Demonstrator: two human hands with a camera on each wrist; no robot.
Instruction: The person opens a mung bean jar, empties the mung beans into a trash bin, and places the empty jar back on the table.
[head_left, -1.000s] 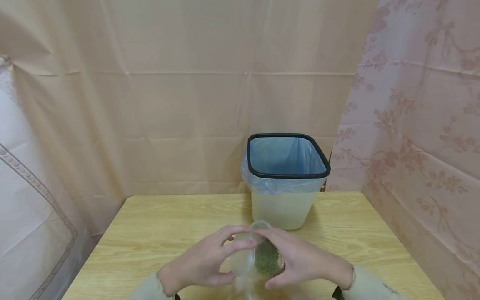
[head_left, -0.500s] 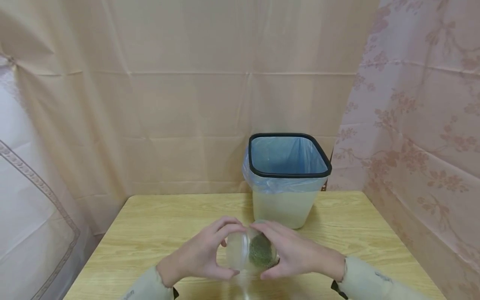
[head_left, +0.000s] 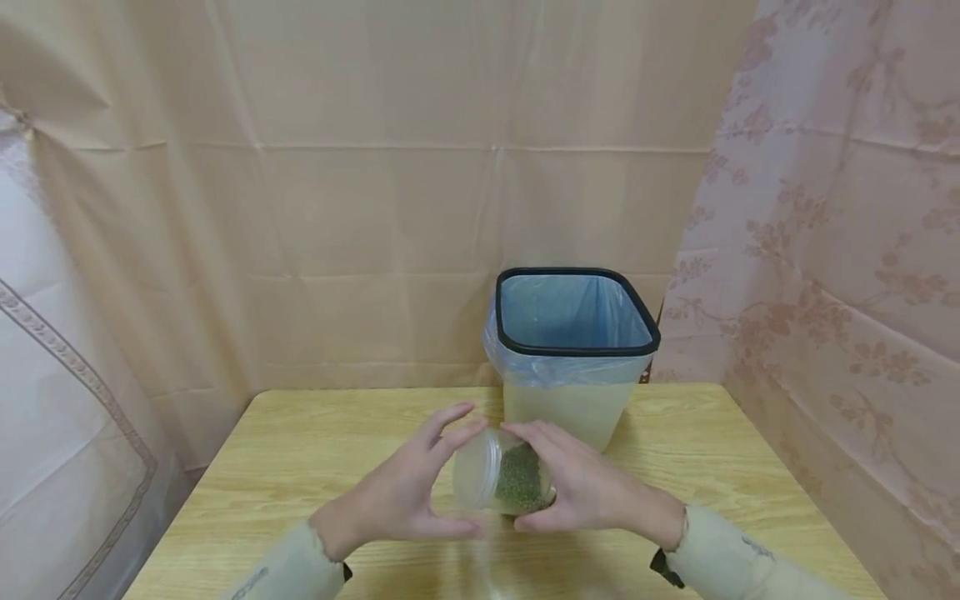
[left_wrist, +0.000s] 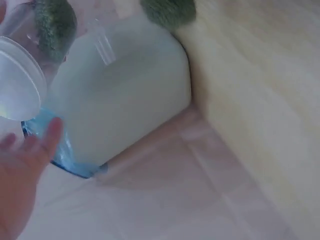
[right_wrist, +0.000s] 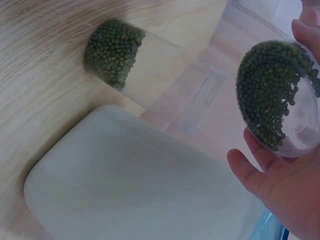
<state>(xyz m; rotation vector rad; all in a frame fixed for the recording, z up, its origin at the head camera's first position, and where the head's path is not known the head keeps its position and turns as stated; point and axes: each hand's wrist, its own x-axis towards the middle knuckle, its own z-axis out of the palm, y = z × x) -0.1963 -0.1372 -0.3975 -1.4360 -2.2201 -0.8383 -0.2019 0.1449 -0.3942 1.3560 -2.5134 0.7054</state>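
Observation:
My right hand grips a clear plastic jar by its base, fingers over the top and thumb below. The jar is tipped on its side, its translucent screw lid facing left. Small green beans, like mung beans, are heaped against its base end in the right wrist view. My left hand is spread around the lid, thumb and fingers apart with a gap to it. In the right wrist view a second clear container stands on the table with green beans at its bottom.
A pale bin with a black rim and blue liner bag stands on the wooden table, just behind the hands. Beige curtain hangs behind the table, and floral cloth on the right.
The jar has risen a little and turned so its lid faces left. My left fingers have spread away from the lid; my right hand keeps its hold on the jar.

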